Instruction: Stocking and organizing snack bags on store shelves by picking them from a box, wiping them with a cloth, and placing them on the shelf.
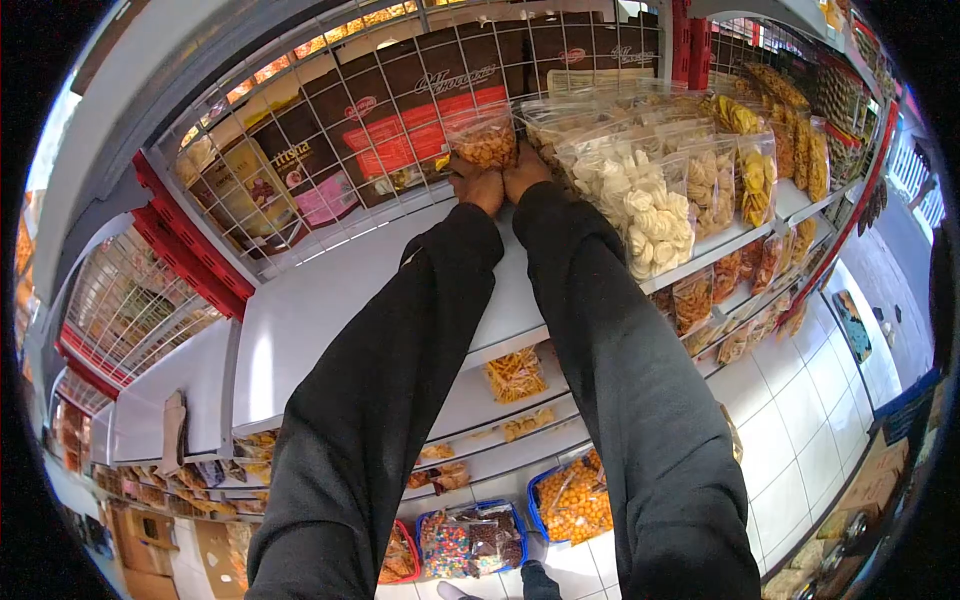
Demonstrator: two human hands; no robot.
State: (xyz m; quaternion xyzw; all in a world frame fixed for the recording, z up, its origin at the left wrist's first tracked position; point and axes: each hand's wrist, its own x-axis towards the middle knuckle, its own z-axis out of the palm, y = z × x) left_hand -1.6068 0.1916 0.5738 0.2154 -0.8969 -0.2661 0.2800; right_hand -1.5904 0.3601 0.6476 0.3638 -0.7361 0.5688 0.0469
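Both of my arms, in black sleeves, reach to the back of a grey metal shelf point(315, 322). My left hand point(478, 186) and my right hand point(527, 174) are side by side around the lower part of a clear bag of orange-brown snacks point(485, 142). The bag stands upright against the white wire grid point(405, 112). Which fingers press on it is partly hidden. Just right of my right hand, clear bags of pale swirl-shaped snacks point(649, 214) stand in rows, with bags of flat snacks point(709, 184) and yellow chips point(756, 176) beyond them.
Behind the grid stand dark brown cartons point(457, 71). A red perforated post point(191, 240) borders the shelf at left. Lower shelves hold bagged snacks point(516, 375). Blue baskets point(525, 536) and a red basket point(416, 574) with bags rest on the tiled floor point(780, 405). Cardboard point(174, 431) lies on the left shelf.
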